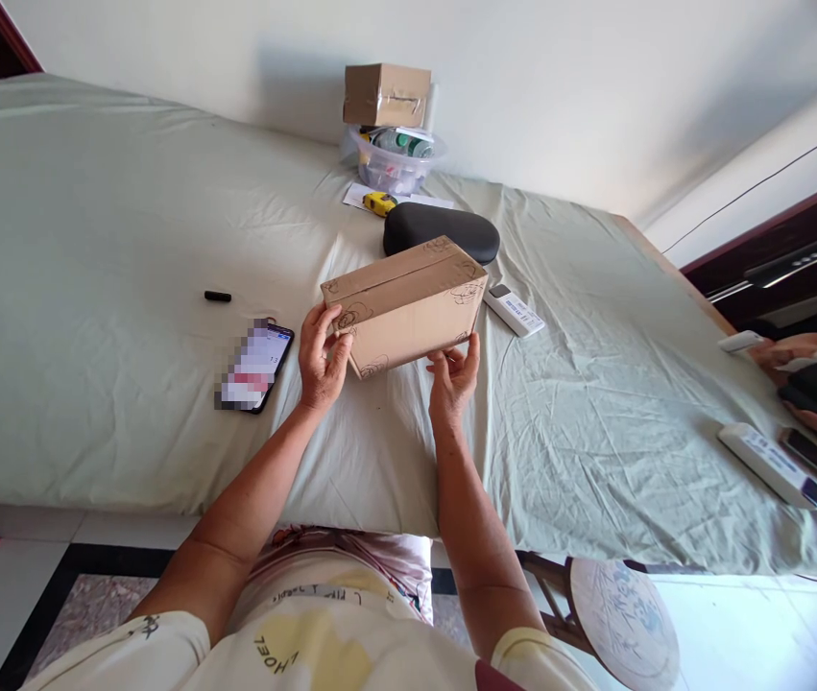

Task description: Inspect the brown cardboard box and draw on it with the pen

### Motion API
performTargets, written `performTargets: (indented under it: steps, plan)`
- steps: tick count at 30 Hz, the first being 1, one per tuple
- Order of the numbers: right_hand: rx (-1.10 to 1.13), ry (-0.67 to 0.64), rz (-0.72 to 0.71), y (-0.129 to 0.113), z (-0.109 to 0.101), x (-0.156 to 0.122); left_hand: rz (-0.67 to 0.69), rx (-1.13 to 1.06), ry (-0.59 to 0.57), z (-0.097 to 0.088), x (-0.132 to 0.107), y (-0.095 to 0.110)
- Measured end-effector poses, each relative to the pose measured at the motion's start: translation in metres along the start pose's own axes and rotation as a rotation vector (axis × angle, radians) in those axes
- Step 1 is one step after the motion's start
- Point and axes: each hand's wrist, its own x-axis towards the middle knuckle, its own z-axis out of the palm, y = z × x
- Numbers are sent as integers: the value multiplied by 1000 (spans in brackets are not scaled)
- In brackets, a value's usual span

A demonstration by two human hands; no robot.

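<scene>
A brown cardboard box (pixel 408 302) with drawn marks is held tilted just above the pale green bed sheet (pixel 91 221). My left hand (pixel 322 360) grips its left end, fingers wrapped round the corner. My right hand (pixel 453 377) holds the lower right edge from beneath, fingertips pressed on the box. A phone (pixel 255 366) with a lit screen lies on the sheet just left of my left hand.
Behind the box lie a black padded case (pixel 441 228) and a white remote (pixel 514 309). Farther back stand a clear tub (pixel 394 163) topped by a second carton (pixel 386 94), and a yellow tape measure (pixel 380 202). Another person's hand (pixel 811 379) and remotes sit at the right.
</scene>
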Motion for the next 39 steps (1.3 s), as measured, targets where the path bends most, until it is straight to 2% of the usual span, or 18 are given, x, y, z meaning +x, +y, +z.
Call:
performTargets:
  steps: [3, 6, 14, 18, 23, 28, 34, 36, 39]
  plan:
    - [-21, -47, -81, -1, 4, -3, -24, -12, -1, 3, -3, 4]
    - [-49, -111, -103, -6, 10, -12, -56, -10, 4, 5, -5, 6]
    - [-29, -253, 17, -15, 30, -49, -139, 35, 47, 1, -2, 4]
    - [-10, -327, 84, -16, 35, -62, -119, 66, 93, -3, 3, 1]
    - [-14, -385, 100, -23, 38, -70, -102, 111, 116, -5, 5, -1]
    - [1, -339, 79, -29, 39, -69, -103, 77, 129, -3, 1, -6]
    - [-145, -196, -93, -31, 28, -52, -339, -72, -36, 4, -9, -14]
    - [-184, -170, -134, -32, 25, -47, -348, -37, -25, 4, -10, -15]
    - [-208, -148, -180, -34, 22, -43, -291, 129, 22, 3, -10, -14]
